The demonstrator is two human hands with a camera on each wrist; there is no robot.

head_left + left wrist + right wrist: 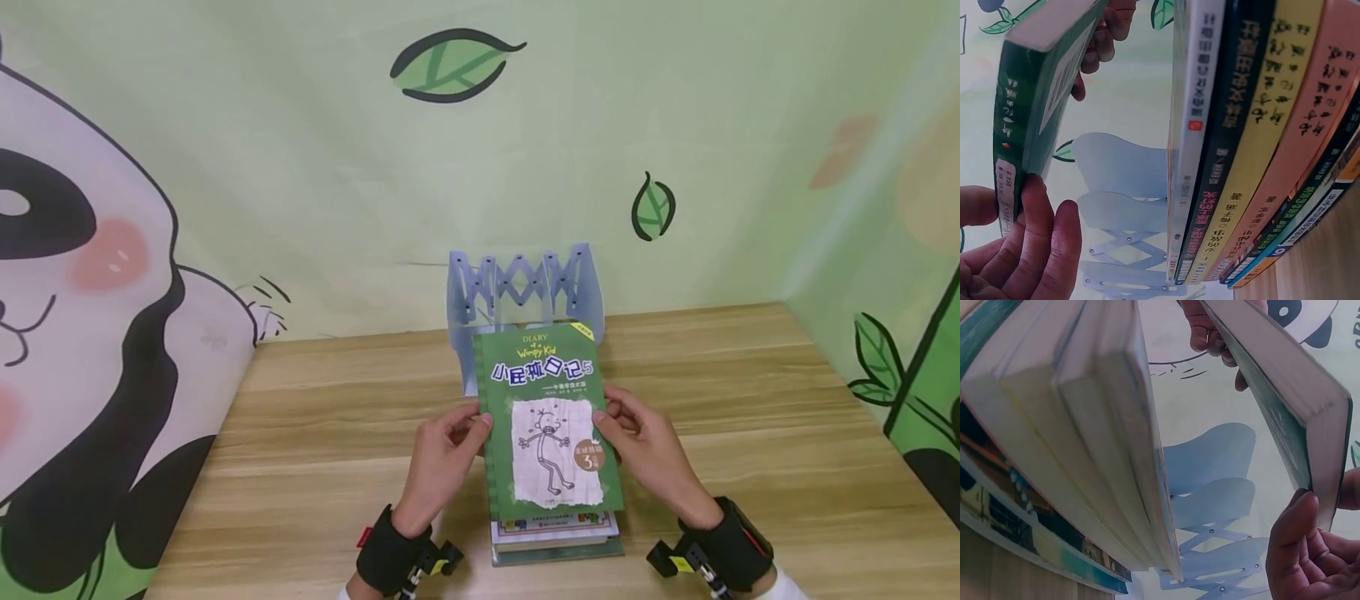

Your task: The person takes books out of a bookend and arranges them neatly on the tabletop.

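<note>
A green paperback, Diary of a Wimpy Kid with a drawn figure on its cover (551, 375), is held face up by both hands. My left hand (442, 467) pinches its spine side, thumb on the front cover and fingers below. On the opposite edge, my right hand (656, 458) pinches it the same way. Under it lies a stack of several books (555, 557), mostly hidden in the head view. The left wrist view shows a gap between the paperback (1013, 119) and the stack, with a yellow spine (1282, 75) and a pink spine (1316, 112) among them.
A pale blue expandable book rack (525, 287) stands on the wooden table (330, 417) against the back wall, just behind the books. The wall cloth carries a large panda (142, 367) at left and printed leaves (457, 67).
</note>
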